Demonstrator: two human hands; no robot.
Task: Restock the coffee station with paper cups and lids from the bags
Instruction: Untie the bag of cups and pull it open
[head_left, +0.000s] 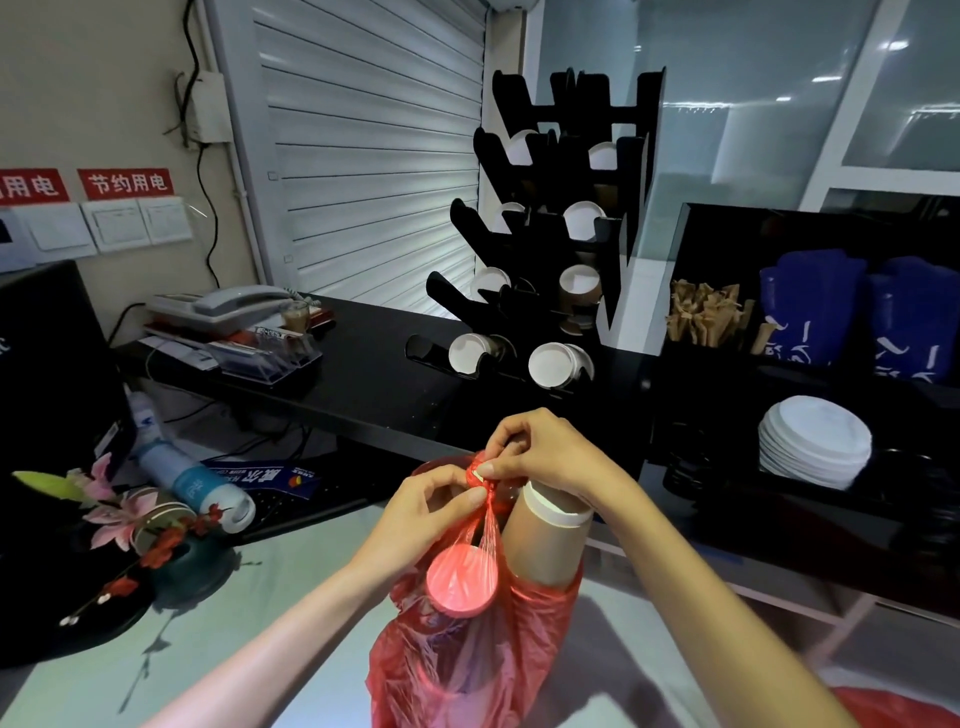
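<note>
A red plastic bag (457, 660) stands on the pale counter in front of me, its top tied in a knot (478, 475). My left hand (431, 512) and my right hand (540, 457) both pinch the knot from either side. Inside the bag a stack of lids (460, 579) shows through the plastic. A stack of brown paper cups (545, 540) pokes out of the bag on the right. The black tiered cup rack (550, 244) stands behind on the dark counter, holding several cup stacks.
A pile of white lids (813, 441) sits in a black organizer at right, with blue bags (810, 306) and brown stirrers (701, 314) above. At left are a phone (228, 304), a lying bottle (192, 478) and a flower arrangement (124, 514). More red plastic (904, 709) lies bottom right.
</note>
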